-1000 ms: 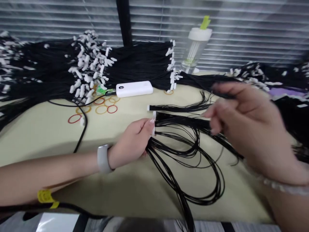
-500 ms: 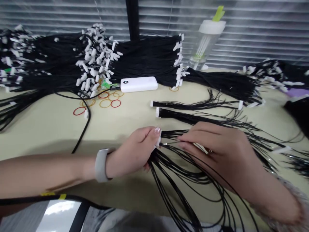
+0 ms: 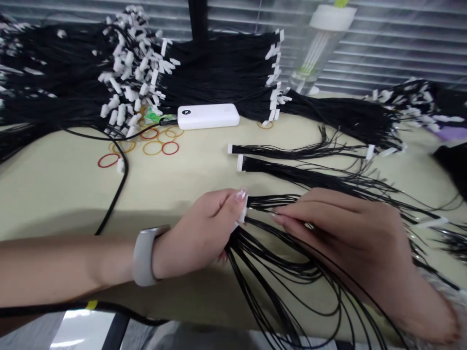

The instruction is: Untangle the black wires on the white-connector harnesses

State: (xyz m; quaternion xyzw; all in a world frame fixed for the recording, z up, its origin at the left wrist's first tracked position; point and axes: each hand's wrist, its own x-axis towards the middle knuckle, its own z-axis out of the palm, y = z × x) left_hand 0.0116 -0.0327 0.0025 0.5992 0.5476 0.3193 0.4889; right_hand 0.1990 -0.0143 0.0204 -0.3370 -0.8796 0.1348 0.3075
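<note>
Between the thumb and fingers of my left hand (image 3: 204,228) a white connector (image 3: 243,211) is gripped, partly covered by the thumb. Black wires (image 3: 277,200) run out of it to the right, and a looped bundle (image 3: 277,262) hangs below toward the table edge. My right hand (image 3: 346,233) pinches a single thin black wire (image 3: 260,210), whose end is at the connector's face. Whether that end sits inside the connector I cannot tell. Just beyond the hands lie two black wire harnesses with white connectors (image 3: 241,163) (image 3: 230,148).
A white power bank (image 3: 208,116) with a black cable (image 3: 116,194) lies behind my hands. Rubber bands (image 3: 170,148) are scattered at its left. Large piles of black cables (image 3: 222,73) with white connectors line the back, beside a clear bottle (image 3: 321,46).
The thin wire's metal tip, earlier visible just short of the connector, is now at its face. My right hand keeps its pinch. The whole view has shifted slightly.
</note>
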